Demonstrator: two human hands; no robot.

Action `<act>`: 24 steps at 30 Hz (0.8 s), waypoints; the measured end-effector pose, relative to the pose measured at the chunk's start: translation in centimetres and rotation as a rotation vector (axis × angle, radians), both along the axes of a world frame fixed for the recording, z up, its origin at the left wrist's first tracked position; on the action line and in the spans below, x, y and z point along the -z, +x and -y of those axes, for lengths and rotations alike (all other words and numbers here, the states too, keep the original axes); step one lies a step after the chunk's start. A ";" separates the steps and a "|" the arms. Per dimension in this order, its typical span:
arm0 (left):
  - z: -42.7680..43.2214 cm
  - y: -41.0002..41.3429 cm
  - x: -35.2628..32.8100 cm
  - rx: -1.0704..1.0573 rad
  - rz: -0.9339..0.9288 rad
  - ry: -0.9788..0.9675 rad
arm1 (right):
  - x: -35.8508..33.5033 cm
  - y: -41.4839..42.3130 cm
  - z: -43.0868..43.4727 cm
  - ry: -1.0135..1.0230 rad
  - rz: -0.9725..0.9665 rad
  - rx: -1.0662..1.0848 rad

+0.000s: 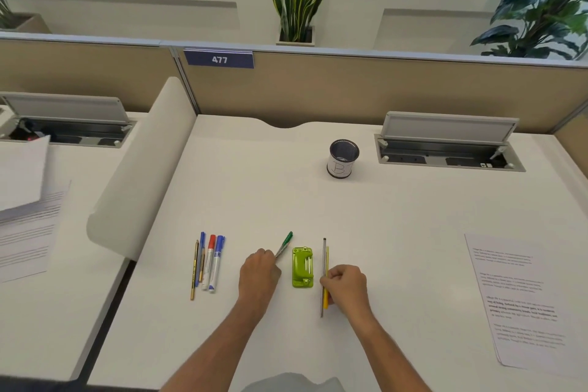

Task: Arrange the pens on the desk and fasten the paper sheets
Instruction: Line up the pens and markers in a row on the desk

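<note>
On the white desk [286, 194] a green stapler [302, 268] lies between my hands. My left hand [259, 272] grips a green-capped pen [284, 244] that points up and to the right. My right hand [345, 285] is closed around a grey pen [324, 261] and a yellow pencil [327, 256], both lying upright beside the stapler. Further left, several pens and markers [208, 262] lie side by side. Printed paper sheets [521, 302] rest at the right edge of the desk.
A mesh pen cup [343, 158] labelled B stands at the back of the desk. An open cable tray [448, 149] sits behind it on the right. A curved white divider [143, 175] separates the neighbouring desk, where more paper [25, 219] lies.
</note>
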State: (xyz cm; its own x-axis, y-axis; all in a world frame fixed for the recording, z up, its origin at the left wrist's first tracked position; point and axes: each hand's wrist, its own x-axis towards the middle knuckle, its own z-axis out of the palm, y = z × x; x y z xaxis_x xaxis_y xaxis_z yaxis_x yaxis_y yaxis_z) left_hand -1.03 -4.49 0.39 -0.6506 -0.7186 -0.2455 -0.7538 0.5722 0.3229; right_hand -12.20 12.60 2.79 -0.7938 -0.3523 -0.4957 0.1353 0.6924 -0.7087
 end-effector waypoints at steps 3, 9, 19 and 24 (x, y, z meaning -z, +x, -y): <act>0.0 0.8 -0.3 -0.091 -0.085 0.108 | -0.9 0.1 0.4 -0.087 0.026 0.013; 2.2 5.1 -1.5 -0.330 -0.355 0.201 | -1.9 2.8 4.4 -0.184 0.118 -0.034; 12.1 14.6 -1.9 -0.571 -0.331 0.203 | 0.2 9.8 13.2 -0.104 0.190 -0.152; 13.8 16.1 -1.0 -0.572 -0.303 0.227 | 1.1 11.8 16.5 -0.019 0.146 -0.157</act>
State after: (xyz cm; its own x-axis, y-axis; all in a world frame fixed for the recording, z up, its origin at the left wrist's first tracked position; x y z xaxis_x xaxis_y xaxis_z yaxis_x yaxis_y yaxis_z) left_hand 15.11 -18.25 1.38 -0.2481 -0.9220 -0.2974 -0.7745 0.0044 0.6325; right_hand -0.38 -3.86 1.65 -0.6490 -0.4760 -0.5934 0.1287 0.7001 -0.7024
